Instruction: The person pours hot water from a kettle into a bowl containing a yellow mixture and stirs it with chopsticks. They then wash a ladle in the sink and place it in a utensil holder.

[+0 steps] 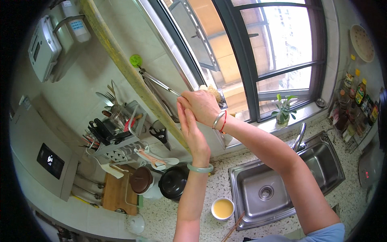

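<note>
My right hand (201, 106), in a silver bangle and a red string, is raised before the wall beside the window. Its fingers are closed round the lower end of a long metal-handled kitchen utensil (160, 82), whose working end I cannot make out. My left hand (194, 135), with a pale green bangle at the wrist, is held up just below, fingers stretched out and their tips against the right hand. The utensil's upper end is near a round green hook (136, 61) on the wall. Another metal utensil (158, 97) hangs there, partly hidden by a yellow pole (133, 75).
Below lie a bowl of yellow liquid (223, 208), chopsticks (234, 226) and a steel sink (258, 209). A black pot (174, 183), a brown-lidded container (141, 180) and a utensil rack (117, 147) with knives stand left. A plant (283, 111) stands on the windowsill; bottles (360, 94) are right.
</note>
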Demonstrator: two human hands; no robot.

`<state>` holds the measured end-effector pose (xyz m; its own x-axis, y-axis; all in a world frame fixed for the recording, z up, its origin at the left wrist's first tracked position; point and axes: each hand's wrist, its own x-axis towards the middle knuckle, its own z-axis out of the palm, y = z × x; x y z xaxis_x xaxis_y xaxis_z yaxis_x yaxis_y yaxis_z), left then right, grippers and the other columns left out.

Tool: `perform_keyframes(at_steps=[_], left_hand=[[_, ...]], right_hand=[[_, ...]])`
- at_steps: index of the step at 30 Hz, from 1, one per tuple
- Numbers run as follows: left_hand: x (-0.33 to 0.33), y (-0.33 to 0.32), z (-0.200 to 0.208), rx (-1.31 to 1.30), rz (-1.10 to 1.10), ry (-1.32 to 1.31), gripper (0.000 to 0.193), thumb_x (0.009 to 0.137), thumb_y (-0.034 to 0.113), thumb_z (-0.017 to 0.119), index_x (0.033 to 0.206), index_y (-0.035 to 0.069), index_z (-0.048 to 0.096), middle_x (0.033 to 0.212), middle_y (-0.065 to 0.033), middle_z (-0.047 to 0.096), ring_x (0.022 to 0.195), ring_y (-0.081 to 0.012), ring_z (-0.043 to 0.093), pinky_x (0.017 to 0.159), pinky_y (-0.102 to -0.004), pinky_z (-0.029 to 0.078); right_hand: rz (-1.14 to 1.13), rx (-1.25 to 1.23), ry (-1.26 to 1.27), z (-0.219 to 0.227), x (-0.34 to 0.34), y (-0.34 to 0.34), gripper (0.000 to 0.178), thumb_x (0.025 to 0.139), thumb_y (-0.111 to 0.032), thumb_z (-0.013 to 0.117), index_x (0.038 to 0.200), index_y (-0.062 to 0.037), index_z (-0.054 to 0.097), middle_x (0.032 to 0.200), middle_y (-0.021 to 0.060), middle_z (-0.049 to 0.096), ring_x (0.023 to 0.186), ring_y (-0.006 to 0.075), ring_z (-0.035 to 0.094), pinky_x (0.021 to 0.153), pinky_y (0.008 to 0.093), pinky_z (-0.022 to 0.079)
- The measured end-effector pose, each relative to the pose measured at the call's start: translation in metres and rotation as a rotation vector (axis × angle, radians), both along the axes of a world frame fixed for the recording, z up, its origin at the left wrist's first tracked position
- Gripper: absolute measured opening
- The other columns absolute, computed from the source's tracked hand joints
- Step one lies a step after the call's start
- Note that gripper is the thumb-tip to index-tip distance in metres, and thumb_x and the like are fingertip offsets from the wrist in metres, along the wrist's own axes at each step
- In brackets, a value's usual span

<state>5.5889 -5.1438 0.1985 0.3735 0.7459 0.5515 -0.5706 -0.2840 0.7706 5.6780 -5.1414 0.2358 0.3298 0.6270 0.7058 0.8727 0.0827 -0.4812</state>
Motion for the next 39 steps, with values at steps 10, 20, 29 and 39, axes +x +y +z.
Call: perform_keyframes(at_steps=[10,20,29,39], left_hand=[[-0.017,0.005,-0.028,-0.023,0.001,0.037,0.057,0.106,0.032,0.038,0.151,-0.001,0.024,0.154,-0.0121,0.032,0.140,-0.0191,0.033,0.116,-0.0334,0.026],[-0.036,0.031,-0.059,-0.007,0.018,0.107,0.058,0.105,0.033,0.042,0.151,0.002,0.029,0.157,-0.0090,0.029,0.143,-0.0200,0.028,0.114,-0.0383,0.026],[-0.085,0.000,-0.113,-0.167,-0.063,0.227,0.045,0.101,0.023,0.053,0.139,0.000,0.045,0.141,-0.0118,0.047,0.126,-0.0222,0.050,0.099,-0.0350,0.045],[-0.180,-0.134,-0.319,0.453,-0.275,1.103,0.017,0.088,0.017,0.068,0.098,0.004,0.063,0.088,-0.0102,0.068,0.074,-0.0233,0.066,0.065,-0.0353,0.053]], right_hand=[[-0.001,0.125,-0.077,-0.031,-0.010,0.008,0.025,0.094,-0.027,0.056,0.104,-0.0053,0.062,0.082,0.0176,0.066,0.082,0.0378,0.063,0.081,0.0457,0.047],[0.040,0.351,-0.154,-0.063,-0.002,0.024,0.038,0.087,-0.027,0.064,0.115,-0.0009,0.060,0.104,0.0200,0.065,0.100,0.0373,0.060,0.088,0.0446,0.047],[0.028,0.379,-0.124,-0.136,-0.046,-0.084,0.027,0.086,-0.016,0.068,0.110,-0.0045,0.062,0.101,0.0128,0.066,0.093,0.0316,0.061,0.083,0.0414,0.046],[-0.186,-0.595,0.745,-0.375,-0.114,-0.318,0.015,0.090,-0.013,0.065,0.100,-0.0029,0.070,0.084,0.0098,0.070,0.072,0.0196,0.066,0.064,0.0283,0.051]])
